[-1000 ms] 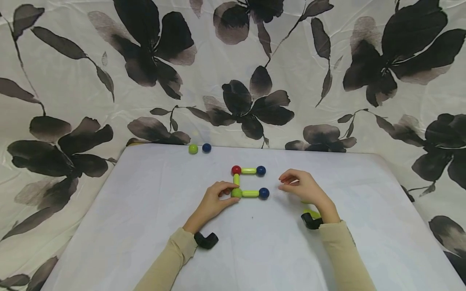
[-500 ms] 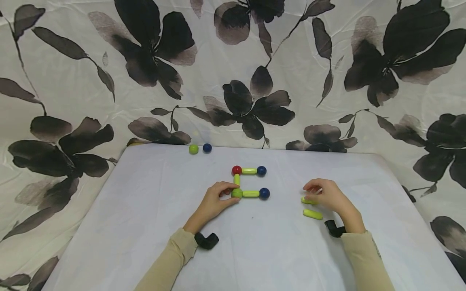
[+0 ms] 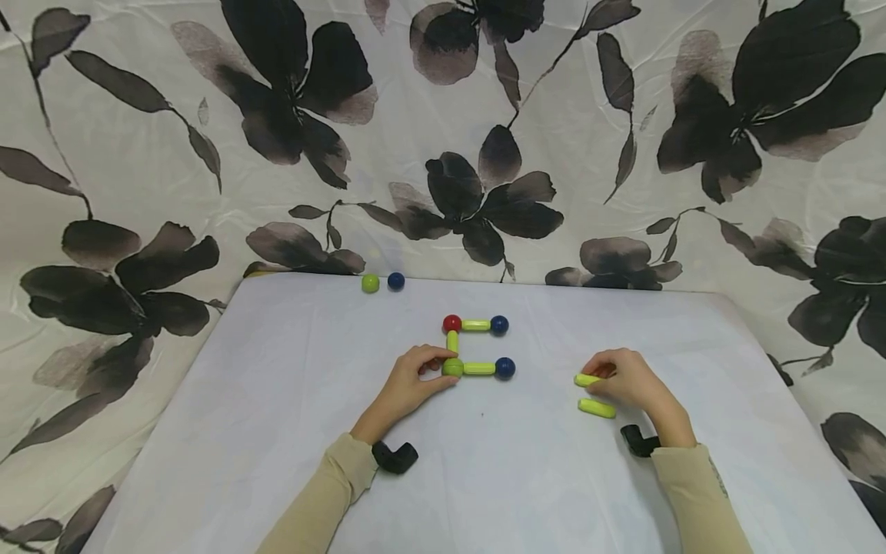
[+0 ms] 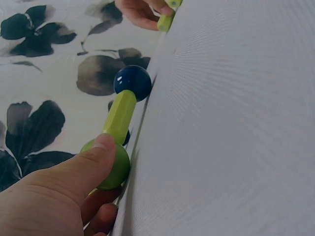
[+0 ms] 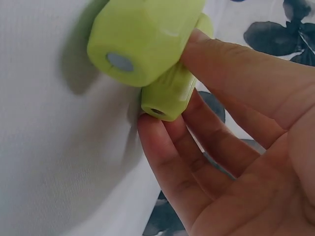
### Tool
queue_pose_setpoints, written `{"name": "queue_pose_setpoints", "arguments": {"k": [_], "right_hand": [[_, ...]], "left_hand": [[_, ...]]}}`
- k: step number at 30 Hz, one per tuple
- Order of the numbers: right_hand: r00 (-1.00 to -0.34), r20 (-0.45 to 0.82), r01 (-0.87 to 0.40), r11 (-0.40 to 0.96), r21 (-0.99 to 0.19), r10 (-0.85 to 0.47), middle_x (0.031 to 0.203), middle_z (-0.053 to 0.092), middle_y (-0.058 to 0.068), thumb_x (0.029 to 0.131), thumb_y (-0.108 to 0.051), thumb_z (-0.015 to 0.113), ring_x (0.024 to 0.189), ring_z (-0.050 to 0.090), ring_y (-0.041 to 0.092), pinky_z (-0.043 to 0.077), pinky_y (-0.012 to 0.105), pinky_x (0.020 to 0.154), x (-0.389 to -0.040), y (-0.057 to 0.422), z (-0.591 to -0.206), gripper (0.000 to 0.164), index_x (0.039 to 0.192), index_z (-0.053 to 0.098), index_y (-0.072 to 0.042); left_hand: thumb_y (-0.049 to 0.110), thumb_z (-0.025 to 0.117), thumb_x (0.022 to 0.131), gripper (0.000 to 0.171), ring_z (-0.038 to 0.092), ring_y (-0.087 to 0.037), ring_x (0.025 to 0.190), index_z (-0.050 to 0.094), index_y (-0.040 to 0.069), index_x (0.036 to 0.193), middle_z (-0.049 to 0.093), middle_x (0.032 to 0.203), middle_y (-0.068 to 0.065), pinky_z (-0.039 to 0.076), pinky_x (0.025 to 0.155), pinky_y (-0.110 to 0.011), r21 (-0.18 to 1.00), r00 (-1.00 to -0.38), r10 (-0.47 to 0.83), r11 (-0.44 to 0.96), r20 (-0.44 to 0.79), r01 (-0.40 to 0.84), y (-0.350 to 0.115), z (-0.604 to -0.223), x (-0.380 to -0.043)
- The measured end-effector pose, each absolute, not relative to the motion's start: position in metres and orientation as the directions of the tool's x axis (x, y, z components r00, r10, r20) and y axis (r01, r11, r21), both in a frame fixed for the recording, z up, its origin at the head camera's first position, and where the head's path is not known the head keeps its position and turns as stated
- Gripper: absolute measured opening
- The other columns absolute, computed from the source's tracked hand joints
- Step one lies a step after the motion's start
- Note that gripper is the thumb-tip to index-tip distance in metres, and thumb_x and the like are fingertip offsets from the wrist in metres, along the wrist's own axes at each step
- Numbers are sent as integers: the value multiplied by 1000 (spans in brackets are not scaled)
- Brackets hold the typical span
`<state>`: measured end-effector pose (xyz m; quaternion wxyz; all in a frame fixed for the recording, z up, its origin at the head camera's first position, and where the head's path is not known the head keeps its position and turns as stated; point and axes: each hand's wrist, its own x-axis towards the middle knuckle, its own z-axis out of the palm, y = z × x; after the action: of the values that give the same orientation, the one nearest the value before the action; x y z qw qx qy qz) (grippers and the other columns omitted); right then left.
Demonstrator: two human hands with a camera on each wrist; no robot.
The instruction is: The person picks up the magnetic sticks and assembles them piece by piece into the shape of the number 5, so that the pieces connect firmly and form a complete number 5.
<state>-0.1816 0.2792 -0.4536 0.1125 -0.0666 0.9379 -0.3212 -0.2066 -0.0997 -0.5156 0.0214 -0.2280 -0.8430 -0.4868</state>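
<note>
My left hand [image 3: 407, 382] pinches a green ball [image 3: 453, 368] between thumb and fingers. This ball is one corner of a flat C-shaped build of balls and yellow-green magnetic rods. From it, one rod [image 3: 479, 369] runs right to a blue ball [image 3: 505, 368], and another [image 3: 452, 341] runs back to a red ball [image 3: 452, 323]. A further rod [image 3: 475, 325] joins the red ball to a second blue ball [image 3: 499, 325]. At the right, my right hand [image 3: 631, 382] pinches a loose magnetic rod [image 5: 170, 93]; another loose rod [image 5: 140, 42] lies just in front of it.
A loose green ball [image 3: 370, 283] and a loose blue ball [image 3: 396, 282] sit side by side at the table's back edge. The white-covered table [image 3: 484, 477] ends there, against a floral cloth [image 3: 388, 115]. Each wrist wears a black mount [image 3: 395, 458].
My right hand has moved right and toward me, away from the build, and has taken hold of the farther loose rod. The left hand stays on the green ball.
</note>
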Motion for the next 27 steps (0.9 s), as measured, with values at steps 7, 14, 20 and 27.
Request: {"name": "queue_pose_setpoints", "arguments": {"k": [7,14,20,27], "right_hand": [[-969,-132,-79,772,-631,-207,88,65,4,82,-3,78,82,57,20,47,37,74,-182,272,-450,17,97,73,-5],[-976,-27,-146,741,-656,-216,87,67,5,85,-4,74,82,61,21,49,36,72,-183,254,-439,17,101,71,0],[-985,4,-128,712,-691,-173,89,68,7,86,-10,76,84,63,22,50,34,71,-181,234,-431,24,106,69,2],[-986,32,-136,666,-734,-165,89,65,6,86,-11,76,80,63,18,50,30,68,-177,210,-425,32,114,66,1]], "left_hand": [[23,81,84,35,51,-14,87,72,18,117,62,95,9,44,76,-30,807,-892,371,426,257,409,-100,-518,-208],[23,82,84,35,51,-14,88,72,20,117,62,95,10,44,76,-31,813,-897,366,425,249,399,-101,-517,-208],[24,81,84,35,51,-13,88,72,19,118,62,96,11,45,76,-29,807,-895,368,431,251,404,-100,-518,-208],[24,81,85,35,52,-13,89,72,19,118,63,97,11,45,76,-29,809,-900,366,438,237,391,-101,-519,-209]]}}
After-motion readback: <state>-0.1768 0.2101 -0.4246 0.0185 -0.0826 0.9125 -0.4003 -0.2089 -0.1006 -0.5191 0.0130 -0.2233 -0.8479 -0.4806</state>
